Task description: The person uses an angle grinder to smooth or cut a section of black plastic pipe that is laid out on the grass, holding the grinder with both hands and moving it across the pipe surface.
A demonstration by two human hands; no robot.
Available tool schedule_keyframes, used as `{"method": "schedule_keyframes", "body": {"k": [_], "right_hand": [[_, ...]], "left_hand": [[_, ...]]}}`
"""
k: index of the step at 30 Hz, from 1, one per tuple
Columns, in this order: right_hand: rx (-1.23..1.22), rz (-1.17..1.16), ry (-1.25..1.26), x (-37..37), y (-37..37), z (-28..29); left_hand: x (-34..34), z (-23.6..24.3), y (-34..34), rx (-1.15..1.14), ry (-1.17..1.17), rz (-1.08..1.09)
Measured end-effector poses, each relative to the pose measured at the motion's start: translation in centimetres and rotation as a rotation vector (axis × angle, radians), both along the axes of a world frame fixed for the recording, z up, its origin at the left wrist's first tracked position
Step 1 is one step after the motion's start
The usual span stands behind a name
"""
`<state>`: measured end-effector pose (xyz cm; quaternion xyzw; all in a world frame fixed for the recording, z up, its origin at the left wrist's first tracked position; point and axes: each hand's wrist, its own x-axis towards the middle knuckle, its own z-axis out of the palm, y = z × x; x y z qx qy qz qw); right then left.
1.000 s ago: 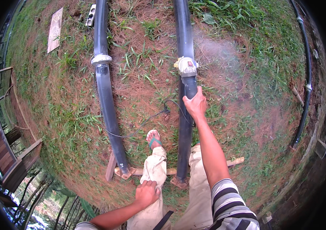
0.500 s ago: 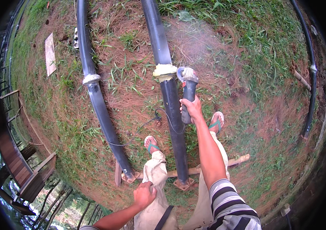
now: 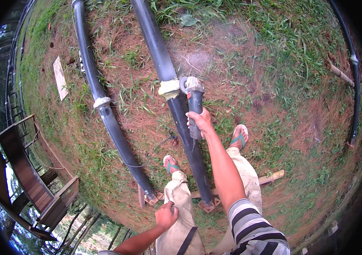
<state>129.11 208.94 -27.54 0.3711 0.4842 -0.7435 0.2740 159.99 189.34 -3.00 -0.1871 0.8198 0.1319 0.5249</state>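
My right hand point(image 3: 200, 121) is closed round the grey body of an angle grinder point(image 3: 193, 97). Its disc is at the right side of a pale yellowish collar point(image 3: 168, 88) on the middle black pipe point(image 3: 151, 38); I cannot tell whether they touch. A cord runs from the grinder toward the left black pipe point(image 3: 111, 127), which has a white collar point(image 3: 102, 102). My left hand point(image 3: 167, 216) rests on my left trouser leg with its fingers curled; what they hold, if anything, is hidden.
A pale board point(image 3: 60, 77) lies on grass and pine needles at upper left. A wooden structure point(image 3: 32, 174) stands at left. A wooden bar point(image 3: 270, 176) lies under the pipe ends near my feet. A third pipe point(image 3: 355, 110) runs along the far right.
The grinder has moved from on top of the middle pipe's collar to its right side, exposing the collar. My right foot has come into view, and the view has shifted, tilting the pipes.
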Motion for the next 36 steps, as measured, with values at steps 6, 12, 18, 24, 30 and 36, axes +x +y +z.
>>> {"method": "schedule_keyframes", "body": {"k": [6,12,18,24,30,36], "right_hand": [[-0.078,0.042,0.046,0.8,-0.2,0.7],[-0.118,-0.049,-0.047,0.1,1.2,-1.1],[-0.163,0.001,0.004,0.9,0.6,-0.7],[-0.24,-0.015,-0.086,0.8,2.0,-2.6],[-0.289,-0.063,-0.117,0.3,2.4,-3.4],[-0.286,-0.011,-0.093,0.6,2.6,-2.7]], "left_hand": [[-0.3,-0.3,0.8,-0.024,-0.019,-0.004],[-0.8,-0.9,1.6,-0.025,-0.042,-0.049],[-0.8,-1.1,1.7,-0.043,-0.047,-0.04],[-1.0,-1.7,2.0,-0.025,-0.041,-0.061],[-1.5,-2.2,2.1,-0.026,-0.069,-0.032],[-2.1,-2.2,2.1,-0.056,-0.073,-0.025]]}}
